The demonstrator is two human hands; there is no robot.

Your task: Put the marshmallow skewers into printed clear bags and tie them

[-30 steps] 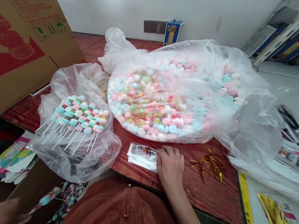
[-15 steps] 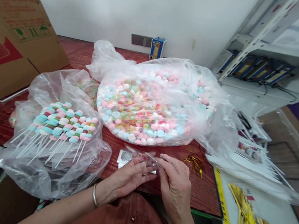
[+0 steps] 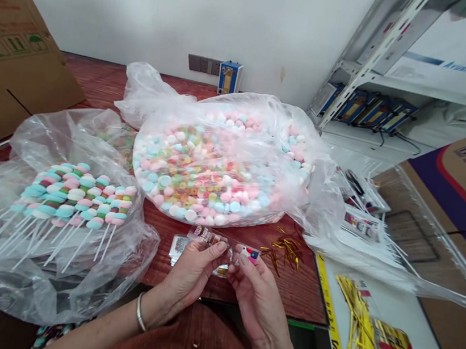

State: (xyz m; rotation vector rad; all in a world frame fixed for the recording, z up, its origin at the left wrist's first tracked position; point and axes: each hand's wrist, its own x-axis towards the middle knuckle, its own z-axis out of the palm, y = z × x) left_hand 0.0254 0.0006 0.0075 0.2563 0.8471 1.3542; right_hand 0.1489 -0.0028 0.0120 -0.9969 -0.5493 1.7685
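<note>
Just above the near part of the red-brown, wood-grained surface [image 3: 302, 301], my left hand [image 3: 191, 272] is pinching a clear plastic packet [image 3: 207, 234] between thumb and fingers, while my right hand [image 3: 259, 292] is pinching close beside it. The packet is looking thin and glossy, with small print; a red, white and blue patch [image 3: 250, 253] is showing at my right fingertips, and I cannot tell whether it belongs to it. Below, flat packets [image 3: 179, 246] are lying partly covered. Shiny gold ties [image 3: 289, 246] are lying loose to the right. On crumpled film [image 3: 89, 287] at left, matte, rounded skewered sweets [image 3: 78, 195] are resting. Farther back, a bulging translucent bag [image 3: 320, 180] is holding pastel discs [image 3: 164, 181].
</note>
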